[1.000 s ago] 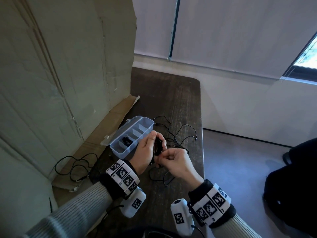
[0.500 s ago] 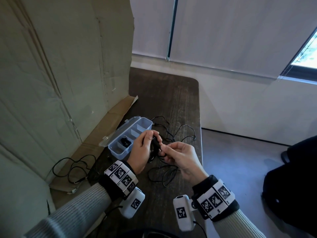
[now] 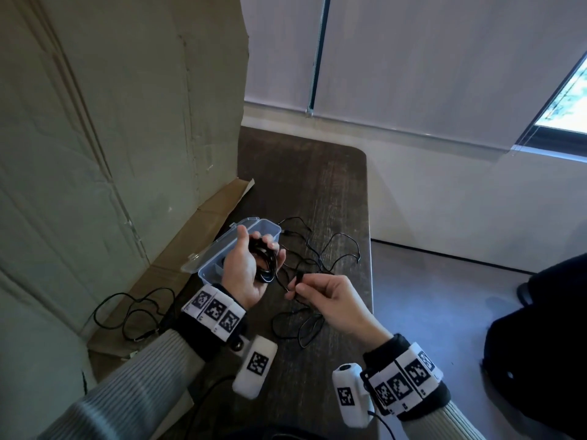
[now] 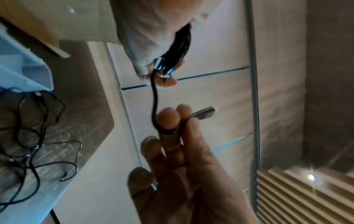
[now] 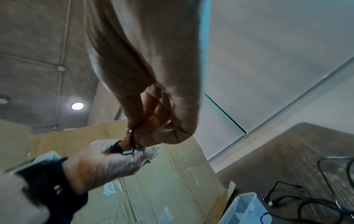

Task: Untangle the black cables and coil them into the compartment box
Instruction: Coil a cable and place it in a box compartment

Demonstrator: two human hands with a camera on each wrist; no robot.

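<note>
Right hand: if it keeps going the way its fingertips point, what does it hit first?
Probably the left hand and the coiled cable it holds: the right hand pinches that cable's free end, fingertips aimed there. Depth unclear.

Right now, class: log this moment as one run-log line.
left hand: grips coiled cable | right hand: pinches its free end | compartment box: open | loose cables: on table

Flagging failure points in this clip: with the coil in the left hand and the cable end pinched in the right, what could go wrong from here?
1. The left hand grips the coiled cable loosely; the loops may spring apart before reaching the compartment box.
2. The right hand pinches only the free end near the plug; it might slip.
3. The loose cables on the table lie right beneath and could snag.
</note>
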